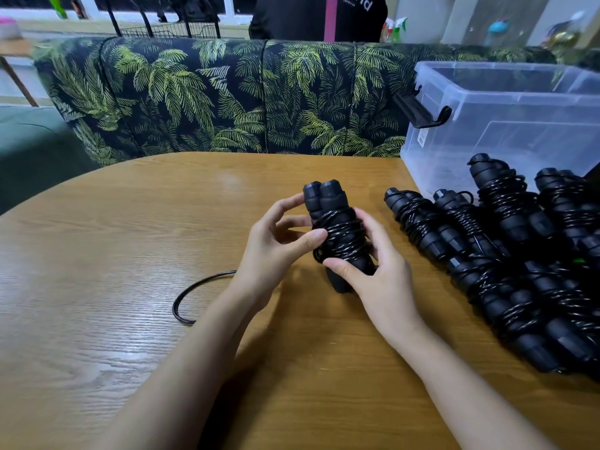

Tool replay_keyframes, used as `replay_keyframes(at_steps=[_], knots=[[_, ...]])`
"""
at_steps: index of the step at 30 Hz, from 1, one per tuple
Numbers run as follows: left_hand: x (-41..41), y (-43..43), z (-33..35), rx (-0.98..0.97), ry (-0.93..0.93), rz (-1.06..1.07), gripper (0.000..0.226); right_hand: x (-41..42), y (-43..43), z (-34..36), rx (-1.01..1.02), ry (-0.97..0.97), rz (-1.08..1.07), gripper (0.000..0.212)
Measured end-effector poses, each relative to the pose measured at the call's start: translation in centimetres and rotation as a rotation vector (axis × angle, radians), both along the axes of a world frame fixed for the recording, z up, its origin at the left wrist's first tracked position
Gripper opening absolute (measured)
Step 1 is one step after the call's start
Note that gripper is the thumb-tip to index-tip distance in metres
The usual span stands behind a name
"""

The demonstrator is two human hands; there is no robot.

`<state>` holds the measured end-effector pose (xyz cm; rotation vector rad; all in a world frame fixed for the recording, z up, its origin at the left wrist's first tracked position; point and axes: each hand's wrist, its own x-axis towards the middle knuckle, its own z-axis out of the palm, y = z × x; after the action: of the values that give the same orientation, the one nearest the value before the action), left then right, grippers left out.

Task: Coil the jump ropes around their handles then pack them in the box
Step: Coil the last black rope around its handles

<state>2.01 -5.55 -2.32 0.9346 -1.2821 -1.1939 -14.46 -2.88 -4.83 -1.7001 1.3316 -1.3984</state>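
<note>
Head camera looks down on a black jump rope (341,241) held just above the middle of the tabletop (97,254), its two handles (328,198) side by side and pointing up and away. The handles are matte, padded-looking cylinders with ribbed hard caps; glossy thin cord is wound tightly round their middle in many turns. The left grip (276,245) clasps the bundle from the left, thumb pressed on the coils, forefinger touching the upper handle. The right grip (373,274) wraps the lower part from the right, thumb laid across the front.

A loose loop (186,300) of the same shiny cord lies on the wood beside the left forearm; where it ends is hidden. To the right, a pile of coiled jump ropes (519,271) rests on the tabletop, some leaning on a clear plastic box (519,125) with a black latch (422,113). The tabletop is rounded, pale wood grain. Behind it runs a sofa (194,92) in dark fabric printed with green palm leaves, and a person (318,17) in a dark top stands beyond.
</note>
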Motion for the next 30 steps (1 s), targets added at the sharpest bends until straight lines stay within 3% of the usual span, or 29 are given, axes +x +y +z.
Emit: replay_keyframes(at_steps=[3,9,15,17,20,23,30], knots=[[0.04,0.11,0.18,-0.001,0.004,-0.011,0.057,-0.21,-0.19,0.03,0.022,-0.017,0.019,0.074],[-0.17,0.22,0.02,0.010,0.022,0.015,0.061,0.13,-0.09,-0.02,-0.023,0.137,-0.029,0.083],[-0.12,0.09,0.18,0.005,0.031,0.015,0.058,-0.12,0.07,0.32,0.043,-0.026,-0.021,0.086],[-0.31,0.24,0.23,0.014,0.043,0.051,0.059,0.23,0.36,0.34,0.037,0.068,-0.056,0.086],[-0.52,0.35,0.07,0.022,0.036,0.078,0.061,0.71,0.65,0.55,0.065,0.248,-0.096,0.104],[-0.39,0.29,0.00,0.030,0.031,0.075,0.060,0.59,0.49,0.44,0.033,0.295,-0.100,0.102],[0.08,0.00,-0.07,0.012,0.008,0.061,0.054,0.00,-0.02,0.39,0.122,0.072,0.006,0.107]])
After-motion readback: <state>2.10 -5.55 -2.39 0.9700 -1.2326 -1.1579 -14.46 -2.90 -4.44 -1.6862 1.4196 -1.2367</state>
